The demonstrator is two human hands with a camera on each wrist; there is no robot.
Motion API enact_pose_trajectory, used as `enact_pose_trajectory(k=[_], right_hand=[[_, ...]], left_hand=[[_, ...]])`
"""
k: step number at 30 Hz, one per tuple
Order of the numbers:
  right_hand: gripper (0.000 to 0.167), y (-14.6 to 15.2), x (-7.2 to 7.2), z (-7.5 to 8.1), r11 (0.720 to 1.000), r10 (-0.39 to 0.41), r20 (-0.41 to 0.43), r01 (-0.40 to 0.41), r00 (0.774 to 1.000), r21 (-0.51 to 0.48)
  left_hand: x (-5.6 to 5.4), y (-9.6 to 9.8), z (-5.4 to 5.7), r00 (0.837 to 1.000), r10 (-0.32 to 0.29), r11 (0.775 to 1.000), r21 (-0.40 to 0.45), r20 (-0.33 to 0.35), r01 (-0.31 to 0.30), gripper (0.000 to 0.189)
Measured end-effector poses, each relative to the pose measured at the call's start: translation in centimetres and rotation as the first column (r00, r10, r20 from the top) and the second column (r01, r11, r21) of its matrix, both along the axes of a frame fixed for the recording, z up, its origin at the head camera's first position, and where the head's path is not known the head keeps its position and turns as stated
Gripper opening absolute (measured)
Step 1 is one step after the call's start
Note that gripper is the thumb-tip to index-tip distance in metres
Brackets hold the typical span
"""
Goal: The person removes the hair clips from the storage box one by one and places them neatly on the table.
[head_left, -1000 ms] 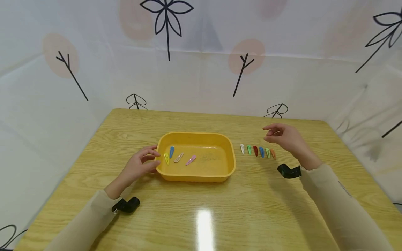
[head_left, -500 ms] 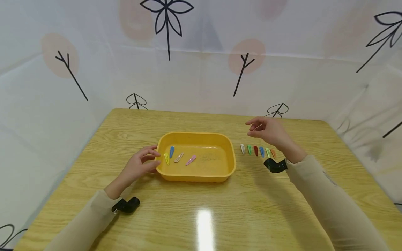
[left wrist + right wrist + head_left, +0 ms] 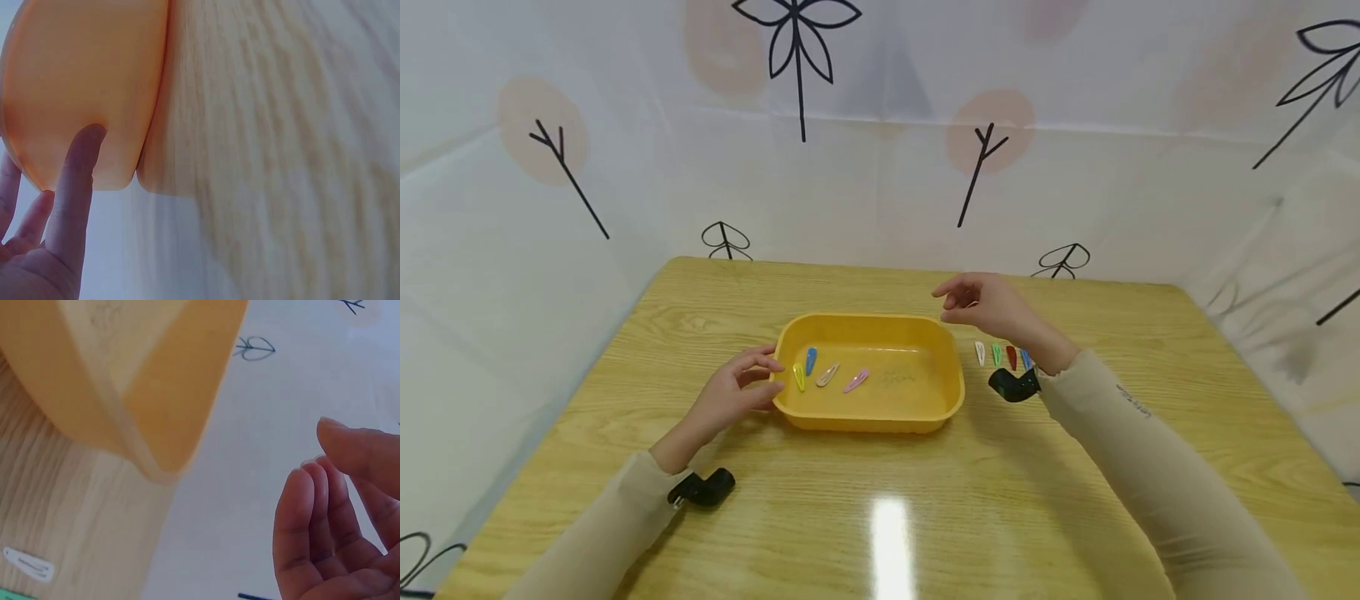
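My left hand (image 3: 739,385) is at the left end of a yellow plastic tray (image 3: 868,423), fingertips at its rim. In the left wrist view the thumb (image 3: 78,169) lies straight along the outer wall. Inside the tray are a yellow snap hair clip (image 3: 799,377), a blue one (image 3: 811,361), a beige one (image 3: 828,374) and a pink one (image 3: 856,381). My right hand (image 3: 992,307) hovers by the tray's back right corner, fingers loosely bent, thumb apart from them, nothing visible between.
Right of the tray lies a row of hair clips: white (image 3: 980,353), green (image 3: 997,354), red (image 3: 1012,357) and blue (image 3: 1027,359). The right forearm hides the row's end. A patterned white cloth (image 3: 880,192) hangs behind the wooden table (image 3: 820,508).
My right hand has moved left, from above the clip row to the tray's back right corner. Its wrist now covers the light green and orange clips. The left hand stays in place.
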State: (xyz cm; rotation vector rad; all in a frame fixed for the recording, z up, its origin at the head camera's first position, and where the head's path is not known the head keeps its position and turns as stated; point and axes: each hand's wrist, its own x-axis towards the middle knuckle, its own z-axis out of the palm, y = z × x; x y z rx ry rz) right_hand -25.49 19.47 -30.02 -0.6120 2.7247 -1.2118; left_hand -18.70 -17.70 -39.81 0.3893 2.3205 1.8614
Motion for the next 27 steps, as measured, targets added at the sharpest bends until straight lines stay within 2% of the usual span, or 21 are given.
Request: enact_pose_trajectory(k=[7,12,18,27], right_hand=[[0.022,-2.0,-0.8,-0.7,0.993,0.115,0.009,-0.115,0.993,-0.009],[0.022,-3.7,-1.3,-1.2,0.976,0.216,0.024,-0.216,0.976,-0.027],[0.022,-5.4,-2.0,-2.0,0.929,0.371,0.042,-0.37,0.928,-0.029],[0.021,-7.8,-2.6,-4.1,0.852,0.513,0.084,-0.519,0.854,0.072]], left_hand=[[0.0,0.0,0.0,1.0,-0.003,1.0,0.007,0.0,0.003,0.034],[0.0,-0.1,-0.1,1.0,0.002,1.0,0.004,0.001,-0.002,0.033],[-0.1,-0.2,-0.1,1.0,0.003,1.0,-0.001,0.002,-0.003,0.033],[-0.2,-0.2,-0.1,1.0,0.005,1.0,0.001,0.005,-0.005,0.033]])
